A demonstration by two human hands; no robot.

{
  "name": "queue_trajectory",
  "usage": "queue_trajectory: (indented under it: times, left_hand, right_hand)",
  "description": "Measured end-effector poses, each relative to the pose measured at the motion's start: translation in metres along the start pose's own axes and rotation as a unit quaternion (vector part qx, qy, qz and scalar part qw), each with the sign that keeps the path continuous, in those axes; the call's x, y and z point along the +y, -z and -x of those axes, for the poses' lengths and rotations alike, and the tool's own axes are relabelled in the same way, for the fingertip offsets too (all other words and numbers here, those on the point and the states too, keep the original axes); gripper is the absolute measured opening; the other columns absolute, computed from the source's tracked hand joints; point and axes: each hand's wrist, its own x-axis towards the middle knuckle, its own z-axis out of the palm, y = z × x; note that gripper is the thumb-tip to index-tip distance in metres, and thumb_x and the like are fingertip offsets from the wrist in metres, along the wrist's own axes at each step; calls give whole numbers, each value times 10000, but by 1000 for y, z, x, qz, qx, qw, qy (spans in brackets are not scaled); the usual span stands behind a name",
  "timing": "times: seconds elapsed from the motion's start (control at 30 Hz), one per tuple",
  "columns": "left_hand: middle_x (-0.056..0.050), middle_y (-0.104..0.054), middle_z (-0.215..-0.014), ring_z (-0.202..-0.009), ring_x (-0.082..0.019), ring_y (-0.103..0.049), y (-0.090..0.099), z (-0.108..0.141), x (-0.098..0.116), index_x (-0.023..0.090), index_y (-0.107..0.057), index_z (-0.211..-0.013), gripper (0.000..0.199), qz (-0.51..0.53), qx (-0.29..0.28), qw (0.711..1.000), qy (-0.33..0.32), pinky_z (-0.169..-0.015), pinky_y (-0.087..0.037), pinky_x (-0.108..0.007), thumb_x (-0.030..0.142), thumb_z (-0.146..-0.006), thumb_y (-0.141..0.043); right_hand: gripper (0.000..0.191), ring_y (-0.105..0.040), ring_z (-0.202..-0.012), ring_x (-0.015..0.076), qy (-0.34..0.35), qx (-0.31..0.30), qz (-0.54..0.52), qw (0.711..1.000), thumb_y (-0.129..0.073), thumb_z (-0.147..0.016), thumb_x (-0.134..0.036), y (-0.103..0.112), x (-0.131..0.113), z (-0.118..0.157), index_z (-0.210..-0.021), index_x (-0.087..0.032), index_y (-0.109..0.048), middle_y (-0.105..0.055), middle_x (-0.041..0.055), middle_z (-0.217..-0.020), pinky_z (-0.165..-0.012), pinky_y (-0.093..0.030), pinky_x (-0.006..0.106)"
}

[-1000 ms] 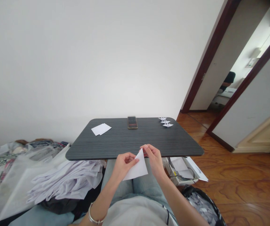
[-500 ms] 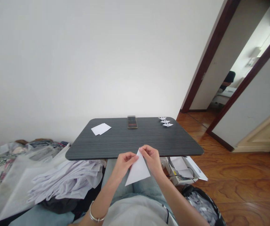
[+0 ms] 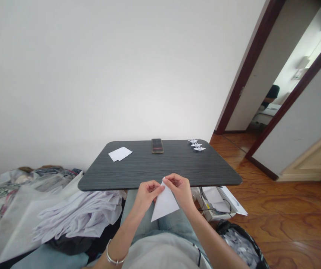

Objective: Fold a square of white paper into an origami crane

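Observation:
A white sheet of paper (image 3: pixel 165 204), folded into a triangle, hangs between my hands over my lap, just in front of the table edge. My left hand (image 3: pixel 147 194) pinches its left side near the top. Close beside it, my right hand (image 3: pixel 179 186) grips the upper tip between thumb and forefinger. The fingers hide part of the fold at the top. On the table, several folded paper cranes (image 3: pixel 196 145) stand in a row at the back right. Flat white paper sheets (image 3: pixel 120 153) lie overlapping at the back left.
A phone (image 3: pixel 157 145) lies at the back middle of the dark table (image 3: pixel 140 170). To the right below are a box with papers and cables (image 3: pixel 218 203) and a black bag of paper scraps (image 3: pixel 240 243). Piled clothes (image 3: pixel 79 213) lie on the left. A person is partly visible through the doorway.
The paper has turned slightly, its lower left corner shifting a little to the right. My right thumb and fingers have moved slightly left at the tip. Both hands keep their hold.

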Motion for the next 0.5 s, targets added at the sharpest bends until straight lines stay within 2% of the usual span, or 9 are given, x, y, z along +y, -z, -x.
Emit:
queue_trajectory:
  times: [0.5]
  left_hand:
    - [35, -482, -463, -421, -61, -381, -3, 2, 3, 116, -598, -600, 300, 0, 16, 1000, -8, -411, -256, -186, 403, -647, -670]
  right_hand:
    - [169, -424, -501, 92, 11, -62, -39, 997, -602, -744, -268, 2, 5, -2, -618, -158, -581, -509, -28, -548, -478, -311, 210]
